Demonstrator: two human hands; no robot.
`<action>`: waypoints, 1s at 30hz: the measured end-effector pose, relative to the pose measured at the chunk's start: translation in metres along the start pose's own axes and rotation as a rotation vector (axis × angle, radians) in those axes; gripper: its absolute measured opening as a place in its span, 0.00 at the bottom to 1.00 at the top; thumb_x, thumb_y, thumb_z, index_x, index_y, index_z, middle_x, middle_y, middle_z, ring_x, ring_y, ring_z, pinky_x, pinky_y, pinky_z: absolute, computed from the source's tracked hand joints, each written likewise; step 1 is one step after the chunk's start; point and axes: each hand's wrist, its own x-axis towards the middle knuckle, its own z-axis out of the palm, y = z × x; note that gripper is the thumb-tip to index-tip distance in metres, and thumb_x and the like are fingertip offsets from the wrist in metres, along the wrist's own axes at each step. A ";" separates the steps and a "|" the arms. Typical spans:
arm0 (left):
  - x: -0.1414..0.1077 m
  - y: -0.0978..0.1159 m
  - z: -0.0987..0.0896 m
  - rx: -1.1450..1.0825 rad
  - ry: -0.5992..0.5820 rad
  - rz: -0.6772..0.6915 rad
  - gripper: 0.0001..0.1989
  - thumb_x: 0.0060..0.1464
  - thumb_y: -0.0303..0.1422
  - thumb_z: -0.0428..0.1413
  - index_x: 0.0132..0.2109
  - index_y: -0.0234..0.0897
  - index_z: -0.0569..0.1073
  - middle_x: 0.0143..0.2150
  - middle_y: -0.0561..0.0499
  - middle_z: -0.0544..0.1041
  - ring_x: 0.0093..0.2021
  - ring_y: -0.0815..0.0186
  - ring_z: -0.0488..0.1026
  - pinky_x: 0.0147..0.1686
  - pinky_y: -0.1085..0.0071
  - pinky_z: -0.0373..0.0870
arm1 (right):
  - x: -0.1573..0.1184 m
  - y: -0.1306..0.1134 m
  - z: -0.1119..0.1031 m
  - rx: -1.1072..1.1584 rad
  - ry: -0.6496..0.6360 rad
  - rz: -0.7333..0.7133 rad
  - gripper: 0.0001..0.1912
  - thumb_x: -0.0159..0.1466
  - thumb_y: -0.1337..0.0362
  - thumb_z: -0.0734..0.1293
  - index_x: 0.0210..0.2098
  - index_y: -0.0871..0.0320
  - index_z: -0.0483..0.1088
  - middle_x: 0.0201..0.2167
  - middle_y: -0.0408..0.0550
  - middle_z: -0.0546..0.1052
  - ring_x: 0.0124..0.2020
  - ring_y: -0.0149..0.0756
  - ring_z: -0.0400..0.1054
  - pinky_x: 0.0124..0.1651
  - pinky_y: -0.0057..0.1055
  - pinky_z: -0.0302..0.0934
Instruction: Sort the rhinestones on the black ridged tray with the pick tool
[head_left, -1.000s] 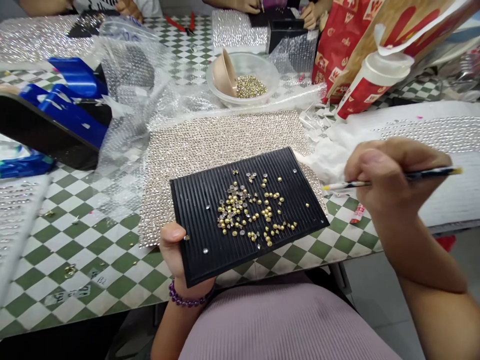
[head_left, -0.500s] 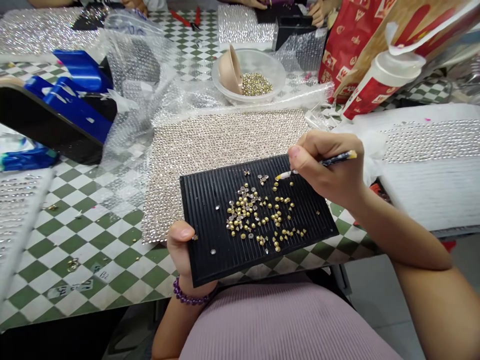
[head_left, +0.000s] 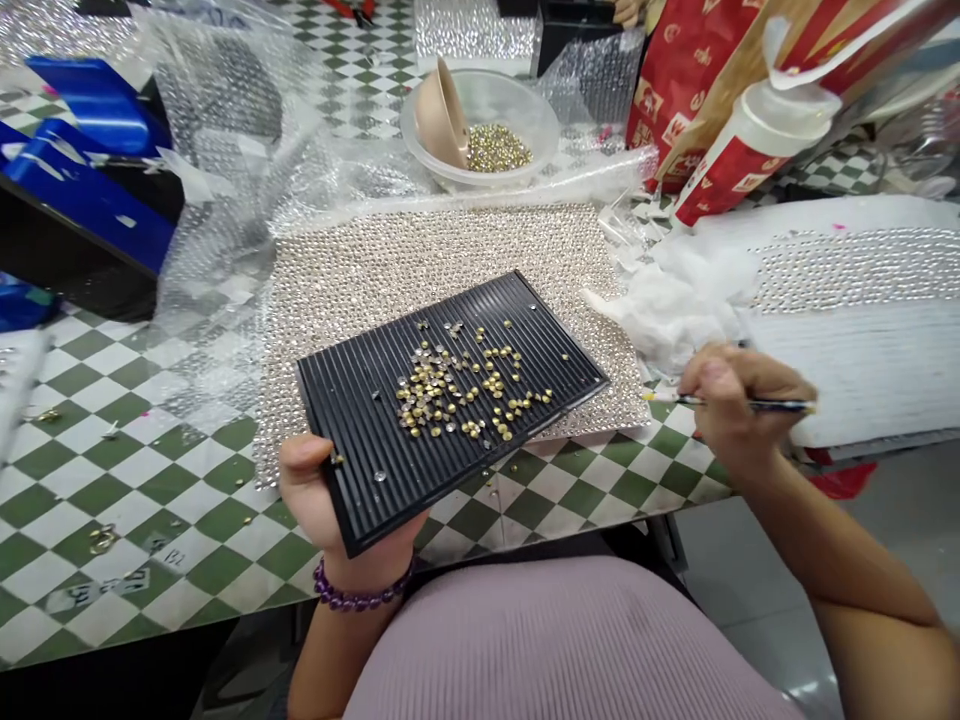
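Observation:
My left hand [head_left: 315, 495] grips the near left corner of a black ridged tray [head_left: 360, 380], thumb on top and the other fingers hidden below. Loose gold and clear rhinestones [head_left: 431, 390] lie scattered over its grooves. The tray is held tilted above a sheet set with rows of rhinestones [head_left: 337, 260]. Over at the right, clear of the tray, my right hand [head_left: 739, 400] is closed around a thin picking pen [head_left: 776, 406] with a pale yellowish tip pointing left. A crumpled white tissue-like wad [head_left: 667, 300] lies just beyond that hand.
Behind the sheet stands a translucent bowl [head_left: 517, 100] holding rhinestones and a beige cup [head_left: 441, 118]. Bubble wrap [head_left: 225, 140] and blue-black sandals [head_left: 97, 190] are at left. A red-white cup [head_left: 757, 150], a paper bag [head_left: 682, 80] and another studded sheet [head_left: 862, 350] are at right.
My right hand has moved right and nearer me, taking the pen away from the tray. The tray has shifted left and turned, its right end now farther from me.

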 end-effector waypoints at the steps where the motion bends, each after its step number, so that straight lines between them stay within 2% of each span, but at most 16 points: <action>1: 0.000 0.000 -0.001 0.005 0.014 0.013 0.21 0.45 0.36 0.49 0.48 0.45 0.73 0.46 0.49 0.78 0.51 0.50 0.72 0.48 0.52 0.72 | -0.008 0.007 -0.003 -0.021 -0.022 0.003 0.21 0.62 0.70 0.62 0.15 0.57 0.51 0.14 0.41 0.63 0.17 0.28 0.59 0.21 0.32 0.53; 4: 0.001 -0.001 -0.002 0.023 0.024 0.049 0.21 0.45 0.38 0.49 0.48 0.45 0.74 0.46 0.50 0.78 0.52 0.50 0.71 0.49 0.51 0.71 | -0.023 0.018 -0.007 -0.050 -0.041 -0.035 0.21 0.60 0.73 0.62 0.16 0.58 0.50 0.15 0.40 0.63 0.17 0.28 0.59 0.21 0.32 0.52; 7: 0.002 -0.002 -0.001 0.031 0.010 0.061 0.21 0.46 0.38 0.49 0.48 0.45 0.74 0.46 0.50 0.78 0.51 0.50 0.71 0.50 0.50 0.70 | -0.025 0.021 -0.008 -0.095 -0.041 -0.098 0.19 0.59 0.75 0.62 0.17 0.58 0.51 0.16 0.40 0.64 0.18 0.28 0.60 0.22 0.31 0.53; 12: 0.002 -0.002 -0.001 0.044 0.007 0.044 0.20 0.45 0.38 0.50 0.47 0.46 0.74 0.46 0.50 0.78 0.51 0.50 0.72 0.48 0.52 0.72 | -0.022 0.020 -0.008 -0.155 -0.157 -0.131 0.17 0.57 0.76 0.64 0.17 0.57 0.55 0.18 0.41 0.66 0.19 0.28 0.59 0.23 0.31 0.53; 18: 0.001 -0.001 0.001 0.066 0.041 0.057 0.20 0.46 0.38 0.50 0.47 0.45 0.74 0.46 0.50 0.78 0.51 0.50 0.72 0.49 0.51 0.71 | -0.023 0.017 -0.011 -0.140 0.014 -0.067 0.19 0.61 0.72 0.62 0.15 0.56 0.56 0.17 0.42 0.67 0.20 0.31 0.62 0.24 0.33 0.56; 23: 0.000 -0.002 0.001 0.066 0.027 0.059 0.21 0.45 0.37 0.50 0.48 0.44 0.74 0.46 0.49 0.78 0.51 0.50 0.72 0.49 0.51 0.72 | -0.022 0.018 -0.011 -0.130 0.034 0.023 0.21 0.62 0.69 0.63 0.14 0.56 0.54 0.15 0.42 0.66 0.18 0.33 0.61 0.23 0.34 0.55; 30: 0.001 -0.002 -0.001 0.045 0.022 0.042 0.21 0.45 0.38 0.49 0.47 0.45 0.74 0.45 0.50 0.79 0.51 0.50 0.72 0.50 0.50 0.71 | -0.023 0.022 -0.010 -0.094 0.075 0.024 0.20 0.62 0.70 0.63 0.15 0.57 0.56 0.16 0.41 0.67 0.19 0.31 0.63 0.24 0.33 0.57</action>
